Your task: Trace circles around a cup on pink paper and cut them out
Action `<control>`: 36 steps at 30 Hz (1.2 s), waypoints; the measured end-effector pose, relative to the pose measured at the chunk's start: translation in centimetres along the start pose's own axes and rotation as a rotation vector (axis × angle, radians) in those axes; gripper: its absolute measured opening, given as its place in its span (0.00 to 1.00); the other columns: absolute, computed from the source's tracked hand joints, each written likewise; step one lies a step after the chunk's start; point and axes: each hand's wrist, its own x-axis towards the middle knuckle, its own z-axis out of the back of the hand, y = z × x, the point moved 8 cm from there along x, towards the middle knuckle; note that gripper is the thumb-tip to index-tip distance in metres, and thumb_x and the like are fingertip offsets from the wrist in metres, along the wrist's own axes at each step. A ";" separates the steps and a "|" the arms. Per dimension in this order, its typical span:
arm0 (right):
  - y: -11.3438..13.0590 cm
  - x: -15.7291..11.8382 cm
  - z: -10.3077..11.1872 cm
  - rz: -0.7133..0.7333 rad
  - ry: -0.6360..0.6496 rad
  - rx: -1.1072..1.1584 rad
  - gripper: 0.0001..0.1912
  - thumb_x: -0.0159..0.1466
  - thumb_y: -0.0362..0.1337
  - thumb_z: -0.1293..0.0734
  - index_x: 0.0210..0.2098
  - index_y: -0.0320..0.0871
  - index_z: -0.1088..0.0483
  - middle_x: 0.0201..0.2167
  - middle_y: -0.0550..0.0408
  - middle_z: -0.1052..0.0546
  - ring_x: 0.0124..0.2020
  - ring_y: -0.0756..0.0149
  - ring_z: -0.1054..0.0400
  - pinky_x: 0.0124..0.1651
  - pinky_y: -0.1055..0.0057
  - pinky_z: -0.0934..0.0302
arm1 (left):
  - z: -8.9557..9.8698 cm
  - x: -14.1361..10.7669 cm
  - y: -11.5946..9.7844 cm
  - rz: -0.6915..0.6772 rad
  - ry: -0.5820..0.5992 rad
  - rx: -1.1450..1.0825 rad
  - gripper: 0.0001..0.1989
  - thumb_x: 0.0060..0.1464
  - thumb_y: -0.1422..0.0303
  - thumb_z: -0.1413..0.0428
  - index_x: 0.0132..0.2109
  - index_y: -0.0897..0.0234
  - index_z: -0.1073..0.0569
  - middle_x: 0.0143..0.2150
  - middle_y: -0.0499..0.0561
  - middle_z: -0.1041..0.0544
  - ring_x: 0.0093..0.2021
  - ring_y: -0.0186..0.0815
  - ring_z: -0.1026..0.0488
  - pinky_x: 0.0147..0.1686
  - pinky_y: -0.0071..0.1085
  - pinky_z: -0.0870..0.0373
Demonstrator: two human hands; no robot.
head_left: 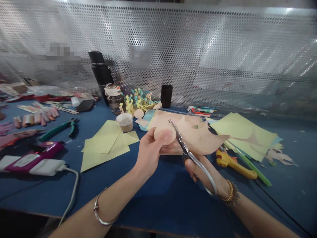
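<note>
My left hand [150,150] is closed, its thumb pressing a rounded piece of peach paper [159,131]. My right hand [201,168] grips a pair of scissors [183,145] with a curved silver handle and toothed blades. The blades point up and away, along the right edge of the rounded piece. Whether they are parted is hard to make out. Beneath and behind them spreads a peach paper sheet [198,134] with scalloped, cut-out edges. A small peach disc [139,113] lies beyond my left hand.
Yellow paper sheets [104,140] lie left, more yellow sheets [245,132] right. A yellow-handled tool [235,165] rests near my right wrist. Behind stand a white cup [124,122], a jar [115,99], paper flowers [138,100] and a phone [166,96]. Green-handled pliers [55,130] lie left.
</note>
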 end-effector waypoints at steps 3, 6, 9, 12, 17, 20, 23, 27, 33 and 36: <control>-0.1 0.0 -0.1 -0.010 -0.002 -0.064 0.25 0.62 0.60 0.43 0.29 0.42 0.41 0.19 0.62 0.39 0.17 0.75 0.45 0.18 0.76 0.48 | 0.6 0.1 -0.3 -0.028 -0.066 -0.014 0.14 0.44 0.63 0.35 0.34 0.67 0.27 0.25 0.44 0.26 0.20 0.25 0.28 0.18 0.17 0.31; 0.3 0.1 -0.1 -0.003 0.015 -0.109 0.26 0.62 0.61 0.45 0.28 0.43 0.42 0.19 0.61 0.39 0.17 0.75 0.44 0.19 0.76 0.49 | 0.9 0.3 -0.6 -0.049 -0.075 0.021 0.13 0.45 0.63 0.35 0.33 0.68 0.27 0.22 0.43 0.28 0.18 0.24 0.30 0.16 0.16 0.34; 0.6 0.0 -0.1 -0.001 0.034 -0.116 0.26 0.63 0.60 0.46 0.28 0.43 0.42 0.20 0.61 0.38 0.18 0.74 0.44 0.20 0.75 0.48 | 1.0 0.3 -0.7 -0.058 -0.070 0.063 0.12 0.45 0.63 0.36 0.32 0.68 0.27 0.20 0.44 0.29 0.18 0.23 0.31 0.16 0.16 0.34; 0.9 0.0 0.0 0.018 0.039 -0.116 0.25 0.64 0.59 0.46 0.30 0.42 0.41 0.21 0.60 0.38 0.20 0.73 0.43 0.21 0.75 0.47 | 1.0 0.3 -0.6 -0.056 -0.059 0.096 0.12 0.45 0.63 0.36 0.30 0.68 0.28 0.20 0.44 0.28 0.17 0.23 0.32 0.16 0.16 0.34; 0.4 0.0 0.0 0.021 0.051 -0.083 0.23 0.65 0.57 0.47 0.32 0.42 0.41 0.24 0.59 0.37 0.22 0.72 0.42 0.24 0.73 0.44 | 0.7 0.2 -0.3 -0.040 -0.033 0.104 0.13 0.44 0.63 0.36 0.30 0.68 0.28 0.21 0.45 0.28 0.17 0.25 0.31 0.16 0.18 0.34; 0.5 0.0 0.2 0.044 0.033 -0.085 0.23 0.65 0.57 0.46 0.32 0.43 0.41 0.25 0.58 0.37 0.23 0.71 0.42 0.24 0.73 0.44 | 0.6 0.2 -0.3 -0.039 -0.018 0.103 0.13 0.44 0.63 0.35 0.30 0.68 0.28 0.21 0.45 0.28 0.18 0.26 0.31 0.16 0.19 0.34; 0.9 -0.1 0.2 0.061 0.025 -0.099 0.24 0.65 0.58 0.46 0.31 0.43 0.40 0.23 0.58 0.36 0.22 0.71 0.43 0.23 0.73 0.45 | 0.6 0.3 -0.3 -0.036 -0.017 0.107 0.13 0.44 0.63 0.35 0.30 0.68 0.29 0.21 0.45 0.28 0.17 0.26 0.31 0.16 0.19 0.34; 1.4 0.1 0.3 0.077 0.018 -0.124 0.26 0.63 0.60 0.47 0.29 0.43 0.40 0.19 0.60 0.38 0.20 0.72 0.45 0.21 0.73 0.48 | 0.6 0.3 -0.3 -0.031 -0.016 0.118 0.13 0.44 0.63 0.36 0.30 0.68 0.28 0.21 0.45 0.28 0.17 0.25 0.31 0.16 0.19 0.34; 1.3 0.2 0.7 0.066 -0.010 -0.174 0.26 0.63 0.61 0.46 0.29 0.43 0.41 0.18 0.60 0.38 0.18 0.72 0.46 0.20 0.73 0.49 | 0.6 0.2 -0.4 -0.029 -0.007 0.135 0.12 0.45 0.63 0.36 0.30 0.67 0.28 0.19 0.45 0.28 0.17 0.25 0.32 0.16 0.19 0.34; 1.4 0.2 0.8 0.060 -0.012 -0.201 0.26 0.62 0.61 0.46 0.29 0.43 0.40 0.18 0.60 0.39 0.18 0.72 0.45 0.21 0.73 0.49 | 0.6 0.3 -0.5 -0.024 -0.004 0.142 0.13 0.45 0.62 0.36 0.30 0.67 0.28 0.19 0.45 0.28 0.17 0.26 0.31 0.16 0.19 0.34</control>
